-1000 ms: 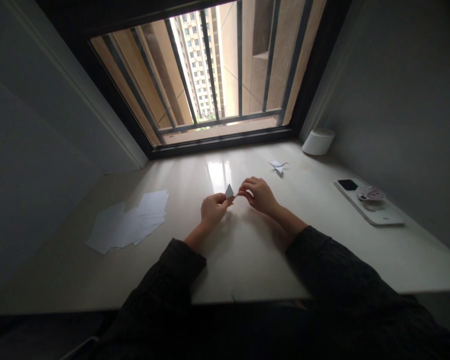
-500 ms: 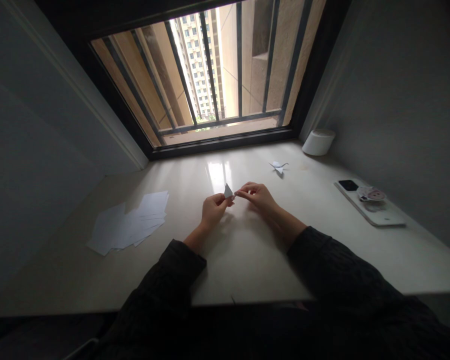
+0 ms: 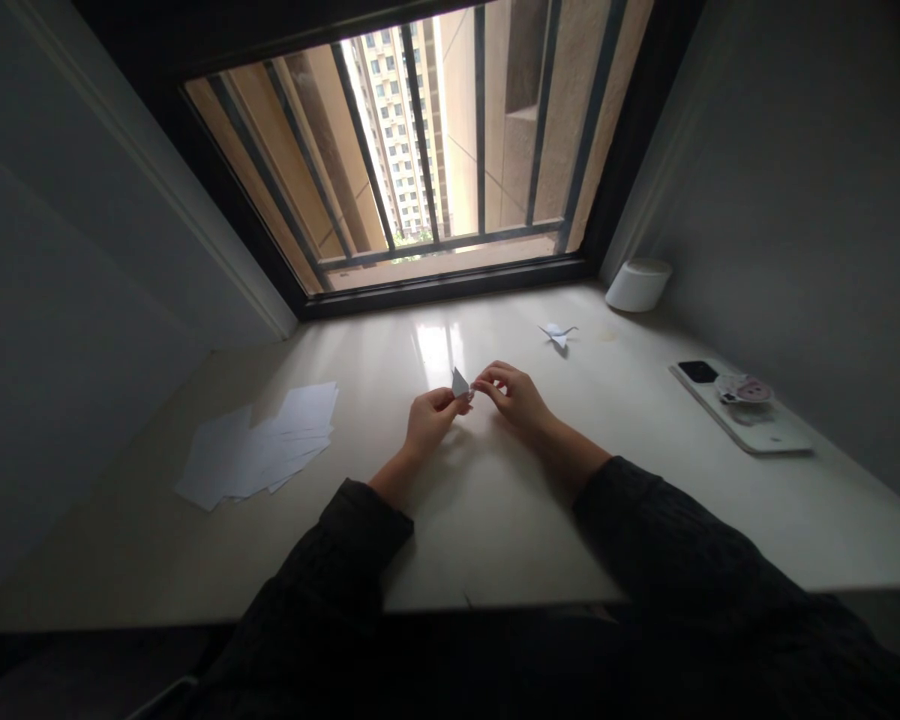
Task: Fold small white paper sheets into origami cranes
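Folded paper (image 3: 459, 382), held above the table (image 3: 495, 520) on the near side of the window (image 3: 450, 150). The left hand (image 3: 429, 418) clamps thumb and fingers on its base; the right hand (image 3: 521, 398) pinches its side, fingertips together. A steady left grip and small, light right-hand pinches should crease cleanly without tearing.

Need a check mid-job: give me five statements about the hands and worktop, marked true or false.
1. The left hand holds a small folded paper. True.
2. The right hand lies flat on the phone. False: its fingertips are at the folded paper.
3. The loose sheets lie left of both hands. True.
4. The paper crane sits on the loose sheets. False: it lies apart from them, beyond the right hand.
5. The phone lies right of the right hand. True.
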A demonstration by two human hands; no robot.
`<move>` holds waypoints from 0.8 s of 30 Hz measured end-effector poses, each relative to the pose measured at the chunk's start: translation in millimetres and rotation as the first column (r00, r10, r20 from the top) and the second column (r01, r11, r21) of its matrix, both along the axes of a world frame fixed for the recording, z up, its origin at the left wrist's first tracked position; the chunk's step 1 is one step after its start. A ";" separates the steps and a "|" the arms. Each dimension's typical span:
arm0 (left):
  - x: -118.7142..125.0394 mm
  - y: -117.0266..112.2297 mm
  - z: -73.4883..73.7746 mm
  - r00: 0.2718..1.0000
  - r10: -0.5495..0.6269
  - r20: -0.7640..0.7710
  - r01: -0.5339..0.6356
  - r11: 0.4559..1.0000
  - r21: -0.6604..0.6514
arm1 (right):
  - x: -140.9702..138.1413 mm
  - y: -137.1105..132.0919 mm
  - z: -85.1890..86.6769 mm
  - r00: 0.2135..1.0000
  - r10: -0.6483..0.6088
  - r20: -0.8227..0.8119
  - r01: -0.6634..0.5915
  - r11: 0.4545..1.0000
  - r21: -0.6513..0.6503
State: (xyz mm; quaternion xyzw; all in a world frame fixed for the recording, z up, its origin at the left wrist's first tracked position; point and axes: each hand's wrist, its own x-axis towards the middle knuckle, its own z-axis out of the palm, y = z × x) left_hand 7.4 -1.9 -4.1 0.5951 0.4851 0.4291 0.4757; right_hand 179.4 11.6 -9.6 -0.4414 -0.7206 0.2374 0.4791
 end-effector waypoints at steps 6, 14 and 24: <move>-2.0 0.0 3.2 1.000 -0.016 0.027 0.016 1.000 0.000 | -0.8 2.5 -4.1 0.989 -0.028 -0.144 0.019 0.998 -0.065; -2.6 0.6 0.8 0.999 -0.013 0.030 0.011 0.998 0.066 | -14.0 -6.7 0.4 0.921 0.010 -0.390 -0.172 0.908 -0.383; -8.2 0.3 -0.9 0.986 0.101 -0.135 -0.077 0.982 0.174 | -15.7 -5.7 -8.0 0.887 -0.089 -0.454 -0.136 0.888 -0.439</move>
